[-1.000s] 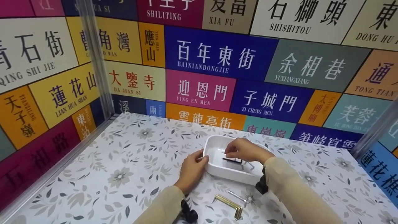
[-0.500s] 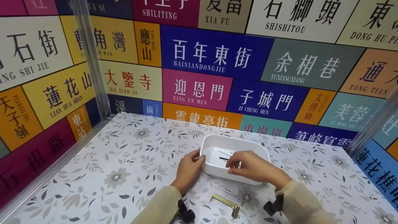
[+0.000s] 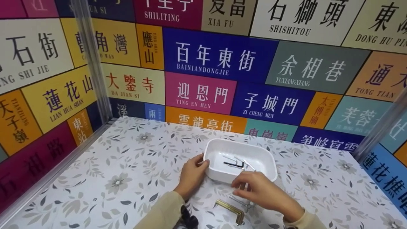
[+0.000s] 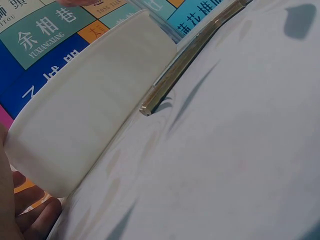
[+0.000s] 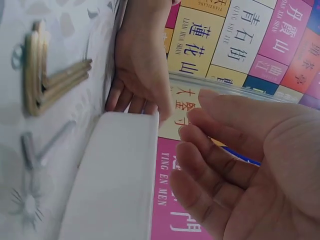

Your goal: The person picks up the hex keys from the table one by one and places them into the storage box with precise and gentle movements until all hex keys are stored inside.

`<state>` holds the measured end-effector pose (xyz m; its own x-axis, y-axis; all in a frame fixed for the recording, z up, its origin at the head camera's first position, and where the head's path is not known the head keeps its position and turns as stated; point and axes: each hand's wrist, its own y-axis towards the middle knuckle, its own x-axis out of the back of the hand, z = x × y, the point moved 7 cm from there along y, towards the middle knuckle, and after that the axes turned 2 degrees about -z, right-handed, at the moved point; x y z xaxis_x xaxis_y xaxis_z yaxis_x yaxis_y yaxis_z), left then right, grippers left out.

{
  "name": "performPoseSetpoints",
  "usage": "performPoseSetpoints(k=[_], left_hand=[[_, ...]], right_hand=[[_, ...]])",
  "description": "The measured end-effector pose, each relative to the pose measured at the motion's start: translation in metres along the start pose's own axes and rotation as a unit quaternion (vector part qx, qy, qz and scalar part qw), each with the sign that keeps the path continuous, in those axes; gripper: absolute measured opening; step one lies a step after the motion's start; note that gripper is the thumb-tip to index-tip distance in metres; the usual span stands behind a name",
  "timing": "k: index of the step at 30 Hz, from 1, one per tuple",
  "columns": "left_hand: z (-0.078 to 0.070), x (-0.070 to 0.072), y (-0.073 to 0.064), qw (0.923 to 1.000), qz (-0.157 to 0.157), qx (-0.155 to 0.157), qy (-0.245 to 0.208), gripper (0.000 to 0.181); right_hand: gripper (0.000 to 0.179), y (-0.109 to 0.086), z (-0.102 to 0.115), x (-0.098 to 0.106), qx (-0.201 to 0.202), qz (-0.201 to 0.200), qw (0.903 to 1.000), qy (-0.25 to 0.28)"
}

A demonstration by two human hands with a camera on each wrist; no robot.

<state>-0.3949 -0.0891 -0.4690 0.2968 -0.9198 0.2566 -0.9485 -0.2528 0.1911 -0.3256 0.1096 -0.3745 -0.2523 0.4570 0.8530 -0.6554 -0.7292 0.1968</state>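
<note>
My left hand (image 3: 192,173) grips the left end of a white plastic tray (image 3: 219,177), its thumb by the rim and its fingers on the outer wall. Inside the tray lie a black hex key (image 3: 233,164) and several silver hex keys (image 3: 249,164). Over the near rim hovers my right hand (image 3: 264,192), fingers loosely bent, with nothing between them; the right wrist view shows its fingertips (image 5: 186,189) bare. Just below it on the tabletop, several brass hex keys (image 3: 228,208) lie nested side by side. A silver hex key (image 3: 237,201) lies beside them, partly hidden by the right hand.
A white tablecloth (image 3: 117,183) with grey leaves and flowers covers the table. Colourful panels (image 3: 203,92) with street names stand behind it. Clear corner strips (image 3: 98,73) run up at the left. A small ring (image 3: 242,223) lies by the brass keys.
My right hand has left the tray and come toward me, over the near rim. The black hex key it was at now lies in full view. The left hand stays on the tray.
</note>
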Motion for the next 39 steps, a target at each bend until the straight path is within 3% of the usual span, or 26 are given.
performPoseSetpoints(k=[10,16,23,32,39], left_hand=[[-0.005,0.009,0.001,0.9999,-0.005,-0.013,0.000,0.047],[-0.005,0.007,0.000,0.9998,0.000,-0.018,-0.005,0.048],[-0.001,0.004,-0.002,1.0000,0.000,-0.001,-0.010,0.048],[0.000,0.002,-0.004,1.0000,0.003,0.001,-0.006,0.047],[-0.001,-0.001,-0.005,0.9998,0.014,0.002,-0.011,0.048]], right_hand=[[0.015,0.007,-0.007,-0.016,0.004,-0.010,0.9996,-0.026],[0.016,0.008,-0.019,-0.023,-0.021,0.002,0.9985,-0.051],[0.017,0.005,-0.033,-0.034,-0.041,0.008,0.9971,-0.064],[0.014,0.002,-0.034,-0.042,-0.012,-0.002,0.9938,-0.110],[0.014,-0.001,-0.039,-0.045,-0.018,-0.008,0.9963,-0.083]])
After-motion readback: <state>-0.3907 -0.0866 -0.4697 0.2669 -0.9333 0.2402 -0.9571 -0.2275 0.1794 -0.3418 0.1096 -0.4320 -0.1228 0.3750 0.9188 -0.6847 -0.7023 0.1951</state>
